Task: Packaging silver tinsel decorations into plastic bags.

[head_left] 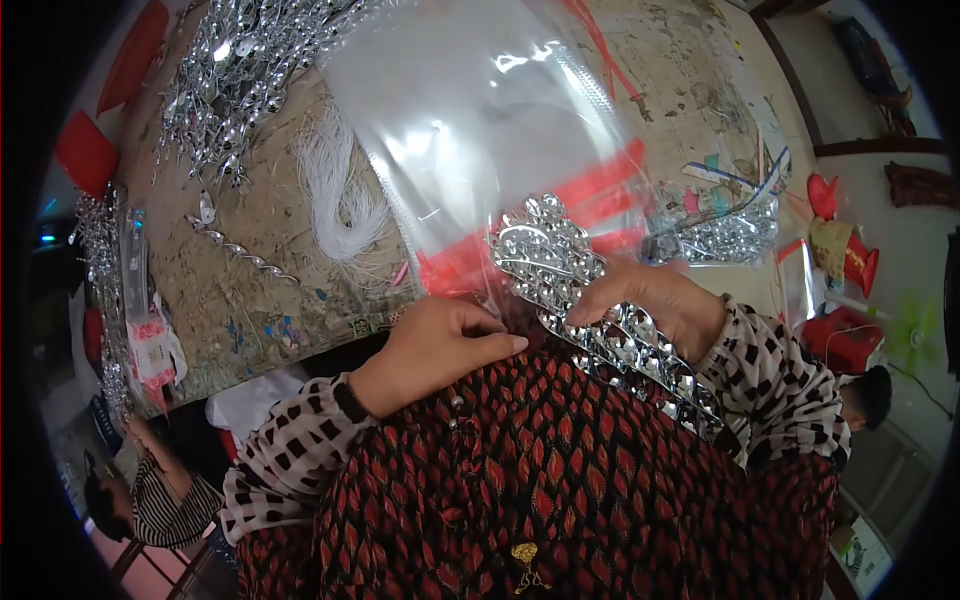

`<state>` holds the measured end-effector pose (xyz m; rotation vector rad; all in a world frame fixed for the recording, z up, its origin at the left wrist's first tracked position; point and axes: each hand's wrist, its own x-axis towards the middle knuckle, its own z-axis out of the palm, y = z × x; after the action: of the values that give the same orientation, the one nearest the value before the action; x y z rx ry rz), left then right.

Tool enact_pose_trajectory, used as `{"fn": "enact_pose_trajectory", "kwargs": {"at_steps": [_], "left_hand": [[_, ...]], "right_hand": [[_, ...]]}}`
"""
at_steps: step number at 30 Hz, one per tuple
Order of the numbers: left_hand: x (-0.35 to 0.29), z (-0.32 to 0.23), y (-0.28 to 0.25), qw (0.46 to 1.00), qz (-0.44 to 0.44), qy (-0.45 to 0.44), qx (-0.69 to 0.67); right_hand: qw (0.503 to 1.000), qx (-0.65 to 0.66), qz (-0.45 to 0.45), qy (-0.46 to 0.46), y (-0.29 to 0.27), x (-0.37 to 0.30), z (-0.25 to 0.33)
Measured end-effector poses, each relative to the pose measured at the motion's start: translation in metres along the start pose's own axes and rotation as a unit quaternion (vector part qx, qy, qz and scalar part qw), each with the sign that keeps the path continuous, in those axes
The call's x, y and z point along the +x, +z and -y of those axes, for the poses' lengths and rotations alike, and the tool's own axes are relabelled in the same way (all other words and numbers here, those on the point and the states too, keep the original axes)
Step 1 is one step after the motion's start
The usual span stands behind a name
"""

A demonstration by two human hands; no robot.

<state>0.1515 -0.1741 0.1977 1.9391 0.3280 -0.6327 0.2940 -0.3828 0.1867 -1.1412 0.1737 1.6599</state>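
Observation:
A bundle of shiny silver twisted spiral strands (540, 245) is gripped in my right hand (660, 300), thumb lying across the top. Its upper end rests over the red-banded edge of a clear plastic bag (470, 150), and its lower end hangs over my patterned clothing. My left hand (440, 345) is closed at the near edge of the bag, thumb and forefinger together on the plastic; the other fingertips are hidden. The bag lies flat on the worn table (270, 320), with more clear bags apparently stacked beneath it.
A heap of silver strands (240, 90) covers the far left. Nearby lie a single silver spiral (240, 248) and a hank of white string (345, 190). Silver pieces in clear plastic (725, 235) lie to the right. Another person (165, 495) is at lower left.

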Motion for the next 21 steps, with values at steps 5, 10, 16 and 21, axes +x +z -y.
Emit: {"fn": "enact_pose_trajectory", "kwargs": {"at_steps": [5,10,16,21], "left_hand": [[0.003,0.002,0.006,0.991,0.028,-0.073,-0.111],[0.009,0.006,0.012,0.971,0.045,-0.100,-0.211],[0.006,0.014,0.027,0.941,-0.004,0.000,-0.339],[0.008,0.019,0.031,0.871,0.006,0.063,-0.487]], "right_hand": [[0.994,-0.039,0.042,-0.089,0.016,-0.026,0.009],[0.996,-0.003,0.001,-0.085,-0.003,-0.003,-0.008],[0.997,0.068,0.021,-0.012,0.003,-0.005,-0.003],[0.995,0.044,0.022,-0.091,0.011,-0.016,-0.001]]}}
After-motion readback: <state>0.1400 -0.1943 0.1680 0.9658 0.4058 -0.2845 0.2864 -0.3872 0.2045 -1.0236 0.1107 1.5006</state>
